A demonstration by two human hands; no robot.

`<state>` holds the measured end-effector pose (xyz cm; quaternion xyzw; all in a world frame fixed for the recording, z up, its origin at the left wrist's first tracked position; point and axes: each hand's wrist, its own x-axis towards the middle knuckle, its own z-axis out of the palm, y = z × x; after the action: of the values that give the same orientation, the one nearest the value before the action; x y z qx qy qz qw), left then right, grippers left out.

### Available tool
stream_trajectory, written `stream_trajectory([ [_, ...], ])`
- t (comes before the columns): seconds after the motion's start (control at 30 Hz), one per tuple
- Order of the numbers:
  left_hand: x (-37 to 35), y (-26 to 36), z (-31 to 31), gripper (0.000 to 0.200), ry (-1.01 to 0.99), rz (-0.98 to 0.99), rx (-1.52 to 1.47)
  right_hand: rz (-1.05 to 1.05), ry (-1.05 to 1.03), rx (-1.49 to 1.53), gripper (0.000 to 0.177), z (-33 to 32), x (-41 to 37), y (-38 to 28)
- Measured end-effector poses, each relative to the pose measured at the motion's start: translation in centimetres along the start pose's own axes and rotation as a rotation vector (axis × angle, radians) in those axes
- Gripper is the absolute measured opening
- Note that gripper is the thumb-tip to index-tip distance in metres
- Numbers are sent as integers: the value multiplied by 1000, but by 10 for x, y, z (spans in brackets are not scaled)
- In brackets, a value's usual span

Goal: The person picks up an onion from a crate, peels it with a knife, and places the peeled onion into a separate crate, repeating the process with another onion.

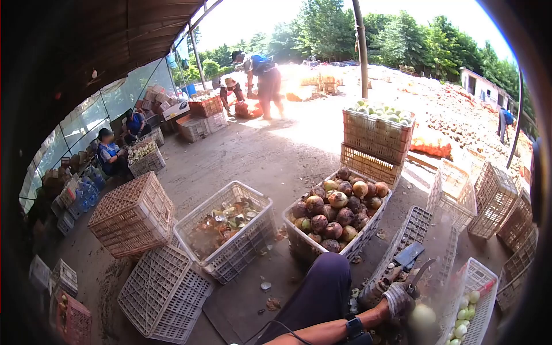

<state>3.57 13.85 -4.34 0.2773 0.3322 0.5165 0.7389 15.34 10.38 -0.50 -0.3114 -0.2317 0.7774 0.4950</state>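
My left hand (399,300) reaches across from the lower middle in a dirty grey glove, with a dark watch (354,328) on the wrist. Its fingers are closed around a knife (421,272) whose curved blade points up and to the right. Just below the hand is a pale peeled onion (422,317), slightly blurred. My right hand is not in view. In front of my knee (329,279) stands a crate (307,244) heaped with unpeeled brown onions (338,200). At the lower right, a white crate (482,282) holds peeled onions (462,330).
Left of the onions stands a crate (238,270) of peelings. Upturned crates (164,287) lie beyond it. A stacked crate (376,138) of pale onions stands ahead by a post (361,52). People (264,80) work at the back, others (109,152) sit at left. A grey-blue block (409,254) lies near the knife.
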Motion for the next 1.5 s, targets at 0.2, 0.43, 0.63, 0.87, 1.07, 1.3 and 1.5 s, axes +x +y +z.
stream_trajectory([
  [0.2,4,8,-1,23,-36,15,371,-10,3,12,67,-9,-9,-2],
  [0.43,-29,29,17,31,-95,88,535,-41,-38,76,66,-37,-39,0],
  [0.63,-55,41,23,20,-191,15,144,-57,101,33,70,-54,-44,-2],
  [0.87,-59,59,17,30,-181,-177,-228,-17,-98,285,83,-44,-53,-22],
  [1.07,-42,66,-3,26,-121,77,-137,-25,-138,384,79,-80,-44,-17],
  [1.3,-36,76,-1,19,-1,179,38,-77,-30,410,74,-77,-53,-19],
  [1.5,-29,75,9,22,19,213,416,-83,-135,478,73,-63,-60,-24],
])
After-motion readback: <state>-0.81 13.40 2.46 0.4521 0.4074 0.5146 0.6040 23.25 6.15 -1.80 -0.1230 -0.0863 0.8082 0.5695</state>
